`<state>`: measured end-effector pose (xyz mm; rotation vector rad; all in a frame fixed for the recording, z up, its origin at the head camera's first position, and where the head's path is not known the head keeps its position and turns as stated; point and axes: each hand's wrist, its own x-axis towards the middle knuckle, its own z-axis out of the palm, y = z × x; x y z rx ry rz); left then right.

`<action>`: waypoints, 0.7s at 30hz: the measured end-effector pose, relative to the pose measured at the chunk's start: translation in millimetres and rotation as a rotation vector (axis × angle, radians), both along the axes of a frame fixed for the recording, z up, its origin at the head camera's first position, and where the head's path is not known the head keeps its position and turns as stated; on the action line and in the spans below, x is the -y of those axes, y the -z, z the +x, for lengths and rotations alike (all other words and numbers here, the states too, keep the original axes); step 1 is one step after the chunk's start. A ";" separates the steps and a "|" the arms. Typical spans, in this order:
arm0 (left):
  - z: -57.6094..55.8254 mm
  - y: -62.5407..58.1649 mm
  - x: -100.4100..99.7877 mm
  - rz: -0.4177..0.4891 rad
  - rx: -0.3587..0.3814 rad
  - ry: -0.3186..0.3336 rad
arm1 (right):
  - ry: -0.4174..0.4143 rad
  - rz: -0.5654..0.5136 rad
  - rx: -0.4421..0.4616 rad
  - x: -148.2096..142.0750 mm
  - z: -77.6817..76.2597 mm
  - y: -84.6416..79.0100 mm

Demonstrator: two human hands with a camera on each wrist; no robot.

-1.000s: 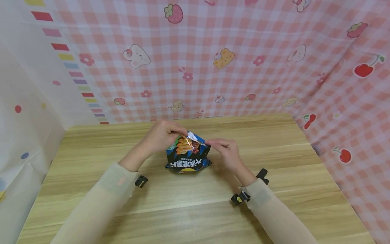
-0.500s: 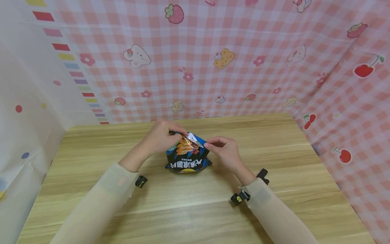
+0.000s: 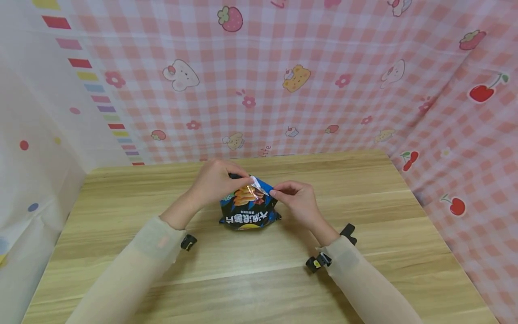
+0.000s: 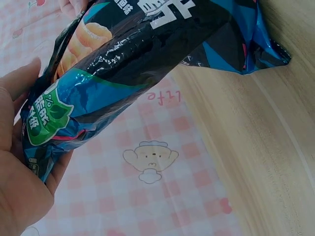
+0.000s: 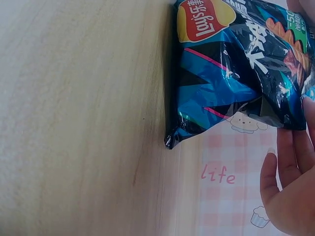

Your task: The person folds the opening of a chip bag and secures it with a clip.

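A black and blue chip bag (image 3: 247,212) with a Lay's logo stands on the table in the head view, its large print upside down. My left hand (image 3: 212,182) pinches its far edge between thumb and fingers, beside a silvery strip (image 3: 258,184). At the right end of that edge, my right hand (image 3: 300,200) pinches a corner with thumb and forefinger. In the left wrist view the left palm (image 4: 24,196) lies beside the bag's green patch (image 4: 49,115). The right wrist view shows the Lay's logo (image 5: 204,19) and the right hand's other fingers (image 5: 288,157) extended beneath the edge.
The wood-grain table (image 3: 243,288) runs back to a pink checked cloth (image 3: 259,90) hung behind it, with more cloth on both sides. Small black devices (image 3: 188,242) are strapped at both wrists.
My left thumb has slid along the bag's edge toward the silvery strip. My right thumb has come over the corner. The bag has stayed in place.
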<state>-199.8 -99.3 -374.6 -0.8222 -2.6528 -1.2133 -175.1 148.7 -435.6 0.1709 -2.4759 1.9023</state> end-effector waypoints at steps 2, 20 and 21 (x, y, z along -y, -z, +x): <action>0.7 -0.4 -0.1 -0.011 0.003 -0.010 | -0.009 -0.004 -0.011 1.8 4.3 -8.4; 3.3 -2.2 -0.5 -0.061 0.045 -0.016 | -0.013 0.012 -0.101 -1.7 -5.6 13.1; 3.6 -1.7 -0.5 -0.062 0.039 -0.016 | -0.014 0.009 -0.103 -1.7 -5.4 13.1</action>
